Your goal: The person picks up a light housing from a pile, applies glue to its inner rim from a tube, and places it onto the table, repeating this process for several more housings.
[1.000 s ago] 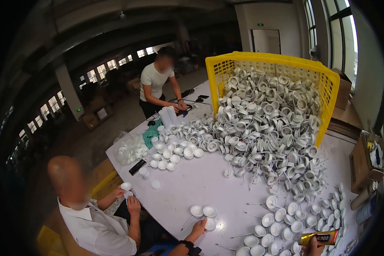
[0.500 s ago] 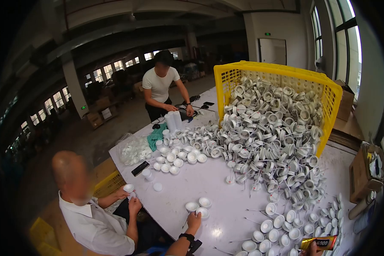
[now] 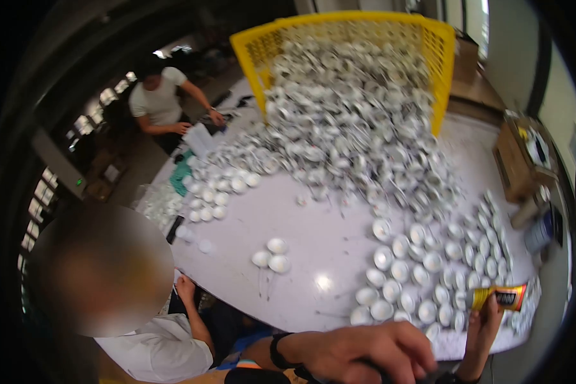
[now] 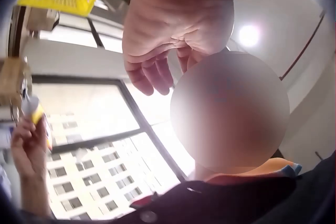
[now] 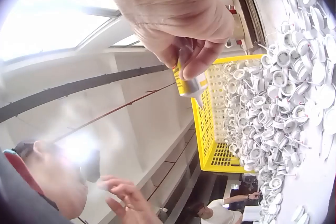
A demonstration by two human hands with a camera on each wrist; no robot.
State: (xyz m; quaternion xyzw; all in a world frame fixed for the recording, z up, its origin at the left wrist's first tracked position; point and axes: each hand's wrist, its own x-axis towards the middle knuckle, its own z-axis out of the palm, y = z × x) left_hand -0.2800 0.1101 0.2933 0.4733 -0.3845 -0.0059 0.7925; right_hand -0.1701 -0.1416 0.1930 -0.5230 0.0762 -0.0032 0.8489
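My left hand is raised close to the head camera, blurred at the bottom of the head view. In the left wrist view its fingers hang loosely bent near my face and hold nothing. My right hand grips a yellow and black glue tube above the table's right side. Seen from the right wrist, the pale nozzle end of the tube sticks out below the fingers. Three small white round cups, with thin wires, lie grouped on the white tabletop. Rows of similar cups lie left of the tube.
A yellow crate tipped on its side spills a large heap of wired white parts over the table. Another person in white sits at the left edge; a second person stands behind. A cardboard box is at right.
My left hand has left the three cups on the table and come up towards my face. The head view has swung down and right. My right hand still holds the glue tube.
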